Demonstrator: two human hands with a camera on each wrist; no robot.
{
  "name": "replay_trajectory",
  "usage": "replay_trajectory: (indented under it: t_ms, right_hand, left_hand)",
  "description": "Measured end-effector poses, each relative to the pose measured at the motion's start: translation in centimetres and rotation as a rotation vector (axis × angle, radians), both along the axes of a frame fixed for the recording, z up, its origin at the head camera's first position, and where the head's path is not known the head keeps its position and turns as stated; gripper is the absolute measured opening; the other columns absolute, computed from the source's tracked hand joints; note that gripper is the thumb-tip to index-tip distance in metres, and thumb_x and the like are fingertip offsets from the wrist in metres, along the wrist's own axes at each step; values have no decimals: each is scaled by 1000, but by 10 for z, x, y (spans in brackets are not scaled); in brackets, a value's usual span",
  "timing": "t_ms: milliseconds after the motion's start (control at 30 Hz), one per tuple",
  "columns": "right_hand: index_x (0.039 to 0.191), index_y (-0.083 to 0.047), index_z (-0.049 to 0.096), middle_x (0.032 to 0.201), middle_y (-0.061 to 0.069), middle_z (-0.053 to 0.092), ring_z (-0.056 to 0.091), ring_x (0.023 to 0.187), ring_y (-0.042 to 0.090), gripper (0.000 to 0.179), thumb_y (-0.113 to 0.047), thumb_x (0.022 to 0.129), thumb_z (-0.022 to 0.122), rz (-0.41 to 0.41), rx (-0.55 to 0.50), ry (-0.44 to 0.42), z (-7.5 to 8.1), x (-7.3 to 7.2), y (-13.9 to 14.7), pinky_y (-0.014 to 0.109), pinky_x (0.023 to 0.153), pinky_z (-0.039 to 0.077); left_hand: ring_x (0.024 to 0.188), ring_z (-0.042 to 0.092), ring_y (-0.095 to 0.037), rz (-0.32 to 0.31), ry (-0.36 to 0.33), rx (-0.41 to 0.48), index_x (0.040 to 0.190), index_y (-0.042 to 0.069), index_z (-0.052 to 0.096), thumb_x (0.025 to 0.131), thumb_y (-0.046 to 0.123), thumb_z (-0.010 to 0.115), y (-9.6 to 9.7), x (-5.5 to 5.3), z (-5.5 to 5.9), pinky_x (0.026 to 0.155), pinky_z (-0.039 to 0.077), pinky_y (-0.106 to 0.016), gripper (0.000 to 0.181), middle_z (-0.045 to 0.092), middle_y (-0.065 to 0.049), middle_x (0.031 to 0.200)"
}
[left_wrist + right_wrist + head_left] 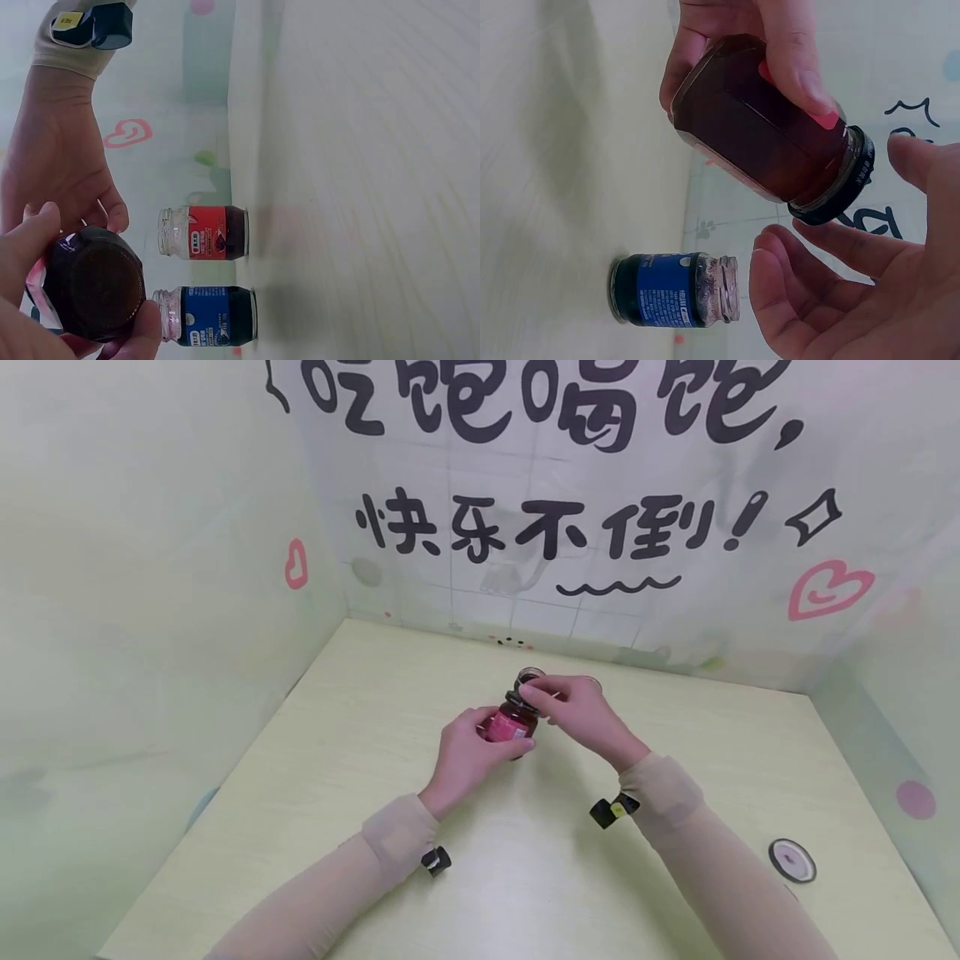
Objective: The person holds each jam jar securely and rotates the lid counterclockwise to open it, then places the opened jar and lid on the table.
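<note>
My left hand (467, 756) grips a glass jar (510, 727) of dark red contents with a pink label, holding it tilted above the table. A black lid (838, 186) sits on its mouth. At the lid is my right hand (583, 712), its fingers loosely bent around it; the right wrist view shows a gap between thumb and lid. Behind, on the table, stand a lidless jar with a blue label (208, 316) and another lidless one with a red label (207, 232). Both are mostly hidden behind the right hand in the head view.
A loose round lid (792, 861) lies on the pale table (360, 727) at the right, beside my right forearm. Printed walls (525, 577) enclose the table at the back and both sides. A small camera is strapped to each wrist.
</note>
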State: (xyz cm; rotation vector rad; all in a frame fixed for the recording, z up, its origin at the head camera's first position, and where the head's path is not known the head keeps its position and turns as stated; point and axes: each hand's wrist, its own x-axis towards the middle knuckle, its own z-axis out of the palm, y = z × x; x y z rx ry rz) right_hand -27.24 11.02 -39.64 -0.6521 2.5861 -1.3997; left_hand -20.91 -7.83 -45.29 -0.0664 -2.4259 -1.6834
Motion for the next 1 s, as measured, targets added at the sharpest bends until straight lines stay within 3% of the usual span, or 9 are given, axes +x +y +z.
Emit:
replay_trajectory:
  t_ms: [200,433,700,1000]
  right_hand:
    - [109,-21,75,93,-3,71,63,87,24,43,-59,90,67,23,51,50,-5,0,-2,38,71,54]
    - [101,-23,78,91,-7,74,69,87,16,44,-63,84,72,-4,55,8,-7,1,-1,39,76,55]
    - [102,-21,79,91,-8,75,70,87,14,43,-59,85,73,24,53,22,-9,1,2,38,75,57]
    - [104,-22,78,95,-7,73,68,89,15,35,-53,90,71,98,11,94,-15,2,2,39,79,55]
  left_hand:
    - [92,63,-18,-11,-3,-38,118,10,69,69,48,91,3,3,1,73,57,-32,66,63,-1,105]
    - [88,62,-18,-51,6,-79,119,9,70,71,41,91,3,6,-1,72,56,-32,61,63,-2,100]
    - [85,60,-17,-94,2,-110,116,12,73,72,37,91,0,6,-1,71,54,-33,54,63,1,95]
    - [77,61,-18,-106,-13,-95,98,16,77,71,42,90,-3,6,3,61,53,-35,40,65,1,87]
